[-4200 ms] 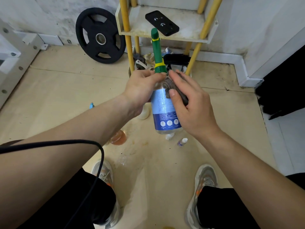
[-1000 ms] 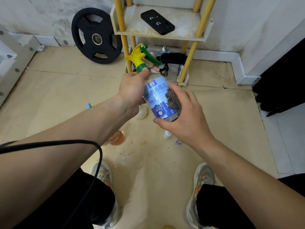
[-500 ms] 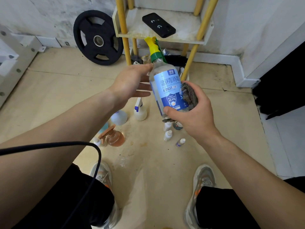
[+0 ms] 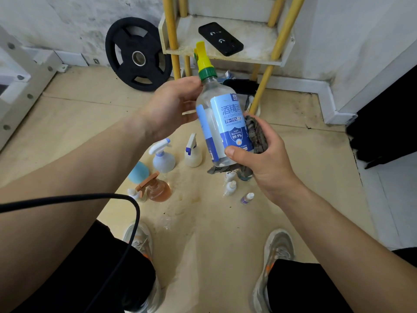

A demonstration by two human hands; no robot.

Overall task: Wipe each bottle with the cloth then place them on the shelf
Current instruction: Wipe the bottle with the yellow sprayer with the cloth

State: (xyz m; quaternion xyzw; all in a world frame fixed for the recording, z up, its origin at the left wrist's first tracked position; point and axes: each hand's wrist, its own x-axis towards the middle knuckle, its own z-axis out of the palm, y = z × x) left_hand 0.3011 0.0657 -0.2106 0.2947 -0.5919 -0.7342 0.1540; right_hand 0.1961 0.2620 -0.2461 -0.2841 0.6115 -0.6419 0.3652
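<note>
The right hand [image 4: 266, 163] grips the lower part of the spray bottle [image 4: 225, 123], thumb across the bottom of the blue label and the dark cloth [image 4: 257, 136] bunched between palm and bottle. The bottle is held in the air in front of the shelf [image 4: 259, 41], leaning a little, with its yellow and green head just below the shelf's front edge and the label facing the camera.

A second ago the left hand [image 4: 171, 105] was clasped round the neck under the trigger. Now it has let go: its fingers are loose and nearly straight beside the bottle's shoulder, holding nothing, and whether they touch the plastic cannot be told. The cloth, which four seconds ago was being rubbed high on the body, now sits low against the right side.

With the left arm drawn aside, more bottles show on the floor below: a pale blue sprayer [image 4: 163, 158], a white sprayer [image 4: 193, 152], an orange sprayer [image 4: 158, 188] and some small dropper bottles [image 4: 230, 187]. A black phone [image 4: 220, 38] lies on the shelf.
</note>
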